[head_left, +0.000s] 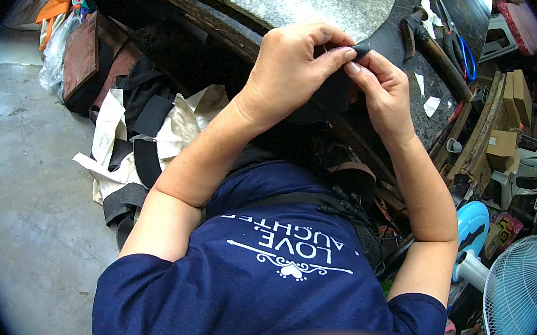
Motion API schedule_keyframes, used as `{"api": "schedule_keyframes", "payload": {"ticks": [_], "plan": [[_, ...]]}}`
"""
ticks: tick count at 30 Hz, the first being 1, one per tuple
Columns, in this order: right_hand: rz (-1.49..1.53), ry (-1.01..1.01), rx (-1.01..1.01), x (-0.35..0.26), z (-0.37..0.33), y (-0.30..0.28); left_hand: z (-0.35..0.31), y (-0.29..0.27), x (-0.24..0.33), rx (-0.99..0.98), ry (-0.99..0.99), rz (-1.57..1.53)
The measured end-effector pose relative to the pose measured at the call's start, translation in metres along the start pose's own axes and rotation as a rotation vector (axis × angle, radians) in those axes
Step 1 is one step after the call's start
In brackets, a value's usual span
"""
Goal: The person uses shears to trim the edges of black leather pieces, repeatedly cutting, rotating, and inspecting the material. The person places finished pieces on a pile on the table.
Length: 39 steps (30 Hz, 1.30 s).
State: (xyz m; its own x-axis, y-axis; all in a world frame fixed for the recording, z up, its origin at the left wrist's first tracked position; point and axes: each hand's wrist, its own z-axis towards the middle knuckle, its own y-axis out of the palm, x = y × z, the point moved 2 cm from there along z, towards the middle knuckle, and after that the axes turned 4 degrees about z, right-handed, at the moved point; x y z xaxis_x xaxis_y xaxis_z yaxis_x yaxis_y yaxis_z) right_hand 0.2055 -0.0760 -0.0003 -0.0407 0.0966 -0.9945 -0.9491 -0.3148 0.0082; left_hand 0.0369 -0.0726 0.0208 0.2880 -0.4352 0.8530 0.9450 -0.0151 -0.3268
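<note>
At far left, a clear plastic bag hangs beside a reddish-brown board; black and white fabric scraps heap near the left forearm. The left hand pinches a small dark piece, its far end in the right hand's fingertips, both hiding part of the bench. Rightward, a hammer lies beside blue-handled scissors; past the bench stand cardboard boxes and a fan.
</note>
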Motion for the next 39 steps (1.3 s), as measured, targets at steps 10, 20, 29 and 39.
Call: {"api": "schedule_keyframes", "payload": {"ticks": [10, 20, 29, 39], "plan": [[-0.084, -0.114, 0.106, -0.008, 0.004, -0.001, -0.007, -0.011, 0.006, 0.065, 0.137, 0.239], [-0.590, -0.433, 0.032, -0.034, -0.006, 0.027, -0.014, -0.009, -0.021, -0.066, -0.201, -0.271], [-0.293, -0.202, 0.088, -0.034, 0.009, 0.015, -0.005, -0.016, -0.020, -0.145, -0.334, -0.526], [-0.885, -0.858, -0.034, -0.047, 0.017, 0.019, -0.002, -0.025, -0.009, -0.166, -0.472, -0.643]]}}
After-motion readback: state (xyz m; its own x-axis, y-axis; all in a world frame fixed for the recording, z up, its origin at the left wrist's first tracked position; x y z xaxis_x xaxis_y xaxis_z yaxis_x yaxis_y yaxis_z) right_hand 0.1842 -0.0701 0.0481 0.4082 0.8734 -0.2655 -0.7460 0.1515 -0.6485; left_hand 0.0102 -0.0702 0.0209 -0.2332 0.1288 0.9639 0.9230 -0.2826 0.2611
